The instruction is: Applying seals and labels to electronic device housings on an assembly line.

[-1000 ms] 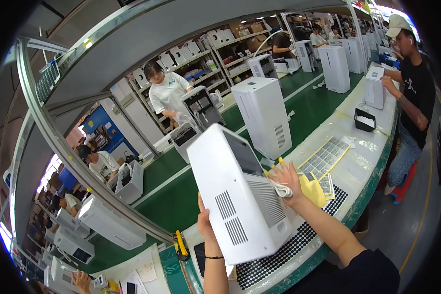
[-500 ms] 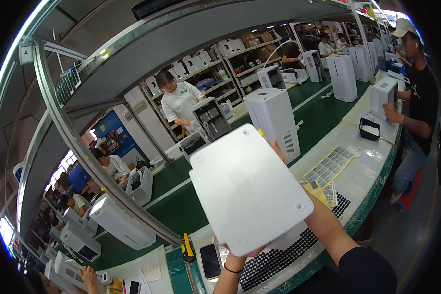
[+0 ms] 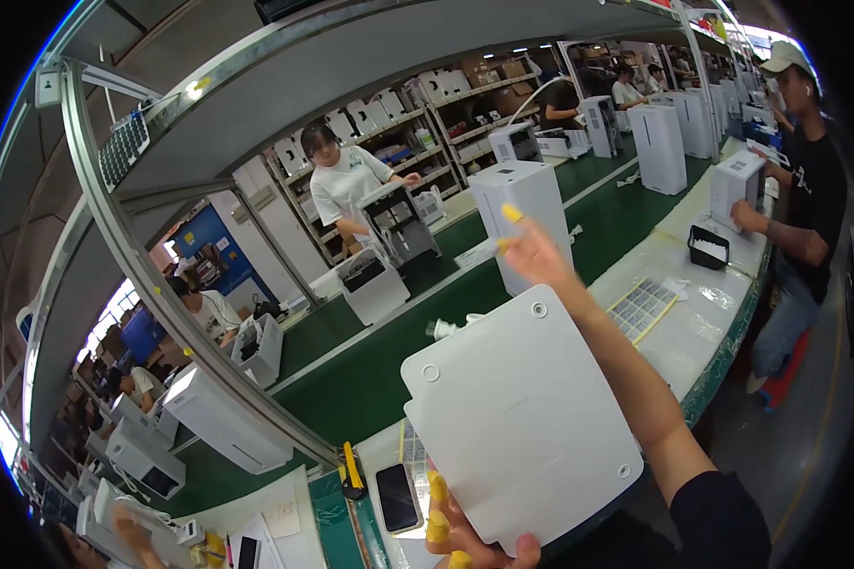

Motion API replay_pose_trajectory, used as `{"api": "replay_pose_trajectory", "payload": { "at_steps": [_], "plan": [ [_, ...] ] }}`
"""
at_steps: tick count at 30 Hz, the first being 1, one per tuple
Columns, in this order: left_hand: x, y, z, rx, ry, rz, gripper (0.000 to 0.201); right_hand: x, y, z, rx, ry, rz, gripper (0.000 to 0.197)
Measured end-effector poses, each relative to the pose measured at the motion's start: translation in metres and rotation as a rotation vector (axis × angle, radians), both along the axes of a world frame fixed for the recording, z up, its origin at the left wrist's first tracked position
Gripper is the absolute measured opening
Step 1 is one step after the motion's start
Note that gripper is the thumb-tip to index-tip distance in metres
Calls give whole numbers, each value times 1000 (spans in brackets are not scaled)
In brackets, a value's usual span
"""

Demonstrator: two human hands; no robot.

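A white appliance (image 3: 527, 427) stands in front of me, its flat face towards me, with round feet at its corners. My left hand (image 3: 474, 531) grips its lower left edge, with yellow finger covers on the fingers. A white plug (image 3: 441, 329) shows just beyond its upper edge. Past the appliance, my right hand (image 3: 541, 261) is stretched out in the air, fingers apart and holding nothing. It also has yellow covers on its fingertips. Behind that hand a tall white tower appliance (image 3: 517, 204) stands on the green belt. The far side of the held appliance is hidden.
Left of my left hand lie a phone (image 3: 399, 497) and a yellow-handled cutter (image 3: 353, 474). A label sheet (image 3: 643, 308) and a black tray (image 3: 709, 248) sit on the right bench. A metal post (image 3: 190, 313) rises at left. Co-workers stand across the belt (image 3: 389, 337) and at right.
My right hand has let go of the white appliance and reached forward. The appliance has moved lower and nearer, still in my left hand. A co-worker across the belt has lifted a hand.
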State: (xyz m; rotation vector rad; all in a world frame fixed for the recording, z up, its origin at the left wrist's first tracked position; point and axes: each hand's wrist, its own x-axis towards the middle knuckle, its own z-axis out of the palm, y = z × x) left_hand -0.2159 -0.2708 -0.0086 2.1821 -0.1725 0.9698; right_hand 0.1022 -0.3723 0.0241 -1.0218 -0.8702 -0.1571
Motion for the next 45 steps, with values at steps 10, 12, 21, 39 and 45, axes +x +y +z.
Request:
{"api": "replay_pose_trajectory", "payload": {
  "at_steps": [10,12,21,39,45],
  "plan": [
    [22,10,-57,36,-602,-117,90,-181,-58,72,-140,-66,-85,62],
    [11,1,-48,115,-361,-23,91,-185,-60,68,-227,30,-82,65],
    [11,13,-78,-15,-436,-23,95,-197,-62,54,-342,-398,-148,49],
    [12,0,-60,-72,-374,26,102,-200,-64,60,-508,-533,-217,36],
    [4,6,-38,73,-179,-13,90,-195,-59,56,-492,-527,-211,35]
  ]
}}
